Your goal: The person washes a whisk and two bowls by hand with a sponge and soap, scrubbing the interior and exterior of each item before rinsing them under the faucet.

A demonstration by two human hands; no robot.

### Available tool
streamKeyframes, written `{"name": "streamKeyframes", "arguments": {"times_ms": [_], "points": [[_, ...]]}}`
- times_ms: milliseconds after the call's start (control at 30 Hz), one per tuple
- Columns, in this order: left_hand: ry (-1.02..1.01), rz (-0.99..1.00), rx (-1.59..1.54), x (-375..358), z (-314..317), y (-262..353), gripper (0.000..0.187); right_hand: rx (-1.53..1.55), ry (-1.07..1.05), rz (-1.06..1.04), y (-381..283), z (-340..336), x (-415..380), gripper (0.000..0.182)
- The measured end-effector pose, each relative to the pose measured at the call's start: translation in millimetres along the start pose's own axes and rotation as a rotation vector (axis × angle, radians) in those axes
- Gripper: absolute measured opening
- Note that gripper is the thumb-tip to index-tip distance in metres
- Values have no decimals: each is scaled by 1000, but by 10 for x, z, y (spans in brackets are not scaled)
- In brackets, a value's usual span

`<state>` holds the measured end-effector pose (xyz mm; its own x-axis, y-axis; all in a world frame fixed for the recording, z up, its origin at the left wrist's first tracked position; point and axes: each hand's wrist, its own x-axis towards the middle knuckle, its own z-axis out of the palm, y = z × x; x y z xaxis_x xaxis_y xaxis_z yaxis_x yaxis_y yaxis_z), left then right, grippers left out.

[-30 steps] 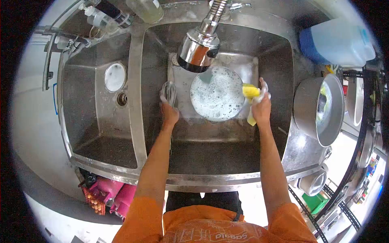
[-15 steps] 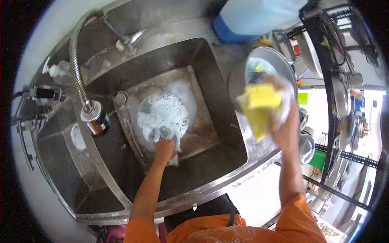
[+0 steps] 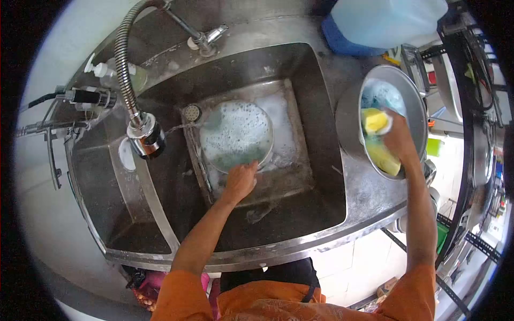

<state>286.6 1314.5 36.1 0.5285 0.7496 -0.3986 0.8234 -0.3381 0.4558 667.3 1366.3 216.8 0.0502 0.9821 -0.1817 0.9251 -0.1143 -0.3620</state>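
Note:
A round bowl (image 3: 238,134) full of foamy, bubbly water sits on the sink floor. At its near rim is my left hand (image 3: 242,181), its fingers closed on the edge. My right hand (image 3: 399,134) reaches into a deep metal pot (image 3: 349,120) on the counter to the right of the sink. It grips a yellow sponge (image 3: 375,122) with a white part beside it. A yellow-green piece (image 3: 384,159), smeared by motion, lies along the pot's near inner wall. Suds and bluish water (image 3: 383,95) show at the pot's far side.
A spray faucet (image 3: 145,136) on a coiled metal hose hangs over the sink's left part. Behind the pot stands a large jug (image 3: 383,24) in a blue base. Shelving with metalware (image 3: 452,91) rises at the right. A drain (image 3: 191,113) lies left of the bowl.
My right hand has lowered the yellow sponge into the pot. The greyish cloth at my left hand has gone from sight, and that hand is now at the bowl's rim. The view has shifted.

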Motion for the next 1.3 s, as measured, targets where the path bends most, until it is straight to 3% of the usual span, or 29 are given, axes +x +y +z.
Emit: {"name": "streamKeyframes", "arguments": {"times_ms": [100,167,233,300,367,400,500,533,667,800,900,933,1000,1100,1200,1300], "points": [[187,32,-77,42,-155,-4,20,178,187,-6,162,68,5,37],[162,-76,-117,133,-403,-4,17,160,206,23,31,1,-15,39],[154,-150,-165,212,-484,-57,22,116,205,73,-84,-41,-19,40],[167,-185,-219,295,-412,-142,30,45,237,77,276,70,-3,43],[285,-125,-243,361,-366,-91,35,-100,338,96,438,119,-37,45],[333,-98,-254,343,-328,-85,37,13,268,225,406,60,-28,49],[264,-163,-463,487,-265,-302,40,172,256,248,902,-22,-2,51],[289,-159,-556,520,-257,-368,42,125,390,251,1146,15,5,52],[349,-192,-812,606,-324,-608,46,448,375,280,1000,-265,-19,47],[273,-303,-995,559,-508,-740,46,388,484,223,931,-472,-89,43],[351,-111,-796,411,-764,-584,48,341,541,211,628,-637,-182,44],[315,-86,-689,319,-878,-467,47,585,622,154,406,-613,-222,42],[241,-36,-476,104,-1054,-128,44,478,579,51,-95,-577,-248,43],[474,345,-56,-10,-597,81,36,309,509,-102,-737,-548,-283,44],[519,472,-32,-20,226,-167,32,179,417,-223,-1198,-304,-250,47],[247,428,41,-246,652,-239,32,249,239,-212,-1356,509,-17,52]]}}
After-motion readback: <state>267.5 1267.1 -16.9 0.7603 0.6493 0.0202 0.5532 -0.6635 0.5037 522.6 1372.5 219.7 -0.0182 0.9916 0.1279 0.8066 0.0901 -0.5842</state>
